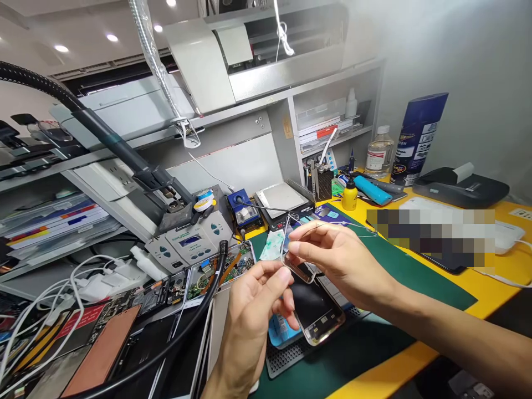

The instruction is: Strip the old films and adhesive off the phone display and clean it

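Observation:
Both hands are raised over a phone on the bench, holding a thin whitish strand (284, 246) that bends into a loop; its exact kind is unclear. My left hand (260, 302) pinches its lower part between thumb and index finger, the other fingers curled. Just above and to the right, my right hand (332, 252) pinches the same strand with thumb and fingertips. Under them lies the phone (318, 310) with a dark face and a metallic edge, partly covered by my hands. It rests on a light-blue item (282, 331) and a black perforated pad (279, 363).
A green mat (403, 277) covers part of the yellow bench. Left stand a grey control station (189, 244), a black hose and several circuit boards. Behind are a flat metal-topped device (282, 199) and a yellow bottle (349, 195). A blue spray can (419, 138) stands back right.

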{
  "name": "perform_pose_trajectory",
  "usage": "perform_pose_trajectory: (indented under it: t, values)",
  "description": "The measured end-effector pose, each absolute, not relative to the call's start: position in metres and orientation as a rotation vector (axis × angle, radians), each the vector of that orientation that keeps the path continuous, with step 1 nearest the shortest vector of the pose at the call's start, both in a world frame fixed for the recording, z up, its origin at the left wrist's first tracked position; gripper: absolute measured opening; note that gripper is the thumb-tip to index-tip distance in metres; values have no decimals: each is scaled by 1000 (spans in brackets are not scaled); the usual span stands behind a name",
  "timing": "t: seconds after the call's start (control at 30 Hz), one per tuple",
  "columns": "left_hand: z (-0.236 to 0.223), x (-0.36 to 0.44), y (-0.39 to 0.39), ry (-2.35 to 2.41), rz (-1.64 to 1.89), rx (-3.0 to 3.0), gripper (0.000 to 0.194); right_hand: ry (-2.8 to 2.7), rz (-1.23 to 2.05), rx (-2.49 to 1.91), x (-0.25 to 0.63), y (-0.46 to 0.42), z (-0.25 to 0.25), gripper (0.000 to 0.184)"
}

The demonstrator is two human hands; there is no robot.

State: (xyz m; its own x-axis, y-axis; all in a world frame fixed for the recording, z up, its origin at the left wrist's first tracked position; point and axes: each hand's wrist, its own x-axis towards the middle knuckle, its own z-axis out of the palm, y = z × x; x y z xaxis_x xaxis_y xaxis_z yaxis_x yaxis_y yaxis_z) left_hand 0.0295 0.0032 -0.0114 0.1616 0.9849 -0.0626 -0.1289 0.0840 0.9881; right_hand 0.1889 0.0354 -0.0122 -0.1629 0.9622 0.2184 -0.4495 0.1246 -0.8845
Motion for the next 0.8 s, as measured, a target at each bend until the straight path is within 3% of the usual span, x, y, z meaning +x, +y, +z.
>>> perform_pose_trajectory:
  t: [0.17,0.3,0.8]
  values:
    - [-16,33,1,1249,1214,1367,28,-1151,1374,-687,189,36,-16,17]
    - [-15,32,0,1263,1198,1404,27,-1233,1437,-713,191,37,-18,28]
    - [-12,32,-2,1372,1215,1542,22,-1268,1479,-746,190,36,-15,40]
